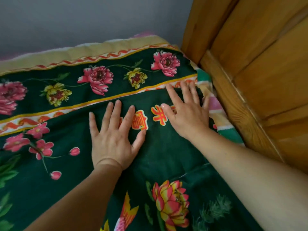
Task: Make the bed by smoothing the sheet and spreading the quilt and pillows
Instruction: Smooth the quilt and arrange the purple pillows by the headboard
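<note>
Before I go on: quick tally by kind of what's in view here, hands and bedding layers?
Hands: 2, left hand and right hand, both flat on the sheet
Green floral sheet: 1
Striped layer under it at the headboard: 1
Yellowish padding at the wall side: 1
Total: 5

1. This is a bedroom in a home.
2. A bed sheet [70, 90], dark green with big flowers, covers the bed.
3. A wooden headboard [260, 67] stands right beside the sheet.
4. A plain grey wall [83, 22] is behind the sheet.
</note>
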Demonstrator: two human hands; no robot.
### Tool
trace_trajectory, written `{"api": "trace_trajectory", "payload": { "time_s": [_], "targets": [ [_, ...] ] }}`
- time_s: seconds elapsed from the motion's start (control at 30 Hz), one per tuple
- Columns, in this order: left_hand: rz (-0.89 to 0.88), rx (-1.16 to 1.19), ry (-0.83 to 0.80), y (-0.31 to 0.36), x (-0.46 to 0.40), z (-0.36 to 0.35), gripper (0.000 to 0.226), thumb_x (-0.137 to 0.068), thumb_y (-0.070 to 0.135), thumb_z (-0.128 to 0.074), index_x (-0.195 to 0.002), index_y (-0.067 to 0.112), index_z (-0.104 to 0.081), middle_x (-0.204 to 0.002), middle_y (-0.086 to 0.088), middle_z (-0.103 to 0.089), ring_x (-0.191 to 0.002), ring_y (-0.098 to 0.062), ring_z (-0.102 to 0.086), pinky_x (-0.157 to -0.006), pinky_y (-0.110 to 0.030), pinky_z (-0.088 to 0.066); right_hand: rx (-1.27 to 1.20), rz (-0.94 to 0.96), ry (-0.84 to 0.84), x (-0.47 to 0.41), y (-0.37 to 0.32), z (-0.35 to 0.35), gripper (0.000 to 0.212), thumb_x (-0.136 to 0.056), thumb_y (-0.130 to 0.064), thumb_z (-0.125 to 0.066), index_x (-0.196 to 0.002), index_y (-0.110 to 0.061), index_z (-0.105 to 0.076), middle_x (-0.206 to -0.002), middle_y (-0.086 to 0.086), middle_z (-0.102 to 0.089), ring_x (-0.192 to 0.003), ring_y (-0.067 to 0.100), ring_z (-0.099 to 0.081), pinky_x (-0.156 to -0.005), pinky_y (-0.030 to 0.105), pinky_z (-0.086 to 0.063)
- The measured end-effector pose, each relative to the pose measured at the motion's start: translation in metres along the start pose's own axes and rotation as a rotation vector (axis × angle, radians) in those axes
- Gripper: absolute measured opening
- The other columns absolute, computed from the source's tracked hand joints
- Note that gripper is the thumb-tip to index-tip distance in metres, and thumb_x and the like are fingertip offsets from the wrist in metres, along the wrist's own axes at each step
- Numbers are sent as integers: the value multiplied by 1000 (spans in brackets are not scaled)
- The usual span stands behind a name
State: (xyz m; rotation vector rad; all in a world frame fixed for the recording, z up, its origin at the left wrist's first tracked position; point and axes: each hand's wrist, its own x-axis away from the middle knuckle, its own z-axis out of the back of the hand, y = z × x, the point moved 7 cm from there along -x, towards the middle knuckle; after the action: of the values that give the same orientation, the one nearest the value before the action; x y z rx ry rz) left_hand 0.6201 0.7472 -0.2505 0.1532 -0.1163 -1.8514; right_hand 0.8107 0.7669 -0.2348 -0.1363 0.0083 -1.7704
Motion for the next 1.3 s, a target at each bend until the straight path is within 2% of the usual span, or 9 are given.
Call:
{"api": "trace_trajectory", "payload": {
  "time_s": [0.17, 0.33, 0.47, 0.57, 0.73, 0.83, 1.0, 1.2, 1.3],
  "targets": [
    [-18, 23, 21, -1, -3, 0, 66, -84, 61, -31, -138, 26, -47, -147, -9, -42, -139, -25, -36, -113, -56, -11, -162, -147, -269, -90, 11, -10, 71, -86, -76, -20, -148, -46, 1, -161, -5, 9, -148, 25, 8, -114, 60, -14],
    [-16, 27, 27, -1, -3, 2, 64, -84, 59, -32, -135, 25, -51, -146, -10, -44, -138, -26, -38, -112, -57, -13, 76, -137, 121, -37, -8, 5, 53, -97, -52, -26, -146, -34, -30, -156, 4, -26, -141, 29, -22, -108, 52, -21],
    [-19, 24, 14, -1, -5, 0, 65, -83, 60, -33, -135, 26, -51, -146, -10, -43, -138, -26, -37, -112, -57, -12, -27, -191, -52, -68, -2, -9, 56, -96, -57, -21, -148, -40, -15, -160, -1, -11, -146, 30, -8, -111, 59, -17],
    [-23, 26, 17, -1, -5, 0, 65, -83, 60, -33, -135, 26, -51, -146, -10, -43, -138, -26, -36, -112, -57, -12, -150, -261, -88, -91, 5, 1, 54, -91, -62, -33, -139, -37, -32, -151, 4, -25, -138, 33, -24, -105, 55, -29],
    [-22, 24, 20, -2, -4, -1, 65, -83, 60, -33, -134, 25, -52, -146, -10, -43, -138, -27, -37, -112, -57, -13, -44, -216, 311, -97, 6, 59, 43, -93, -47, -45, -127, -22, -52, -135, 11, -45, -127, 31, -37, -101, 42, -31],
    [-28, 21, 41, -6, -6, 0, 65, -81, 60, -37, -133, 25, -53, -145, -10, -44, -137, -27, -38, -112, -57, -14, -215, -55, 87, -135, -17, 30, 76, -82, -65, -52, -147, -36, -24, -155, 5, -22, -141, 30, -24, -113, 44, -27],
    [-47, 46, 59, -2, -5, -2, 67, -78, 63, -40, -133, 26, -53, -145, -9, -45, -137, -26, -38, -111, -57, -15, -609, -344, -210, -180, 4, -9, 105, -67, -79, -57, -151, -35, -12, -156, 3, -24, -142, 32, -27, -115, 48, -25],
    [-40, 59, 43, 0, -2, 0, 66, -81, 62, -39, -134, 26, -52, -146, -10, -44, -138, -27, -37, -112, -56, -14, -189, -196, -82, -72, -32, 10, 69, -90, -63, -38, -150, -36, -15, -161, 7, -5, -148, 29, -4, -116, 53, -4],
    [-48, 61, 25, -1, -4, -2, 65, -83, 60, -36, -136, 25, -49, -147, -11, -42, -139, -28, -35, -112, -55, -12, -164, -112, 13, 46, -49, 4, 63, -88, -57, -41, -146, -35, -31, -158, 8, -20, -147, 28, -13, -113, 58, -9]
  ]
}}
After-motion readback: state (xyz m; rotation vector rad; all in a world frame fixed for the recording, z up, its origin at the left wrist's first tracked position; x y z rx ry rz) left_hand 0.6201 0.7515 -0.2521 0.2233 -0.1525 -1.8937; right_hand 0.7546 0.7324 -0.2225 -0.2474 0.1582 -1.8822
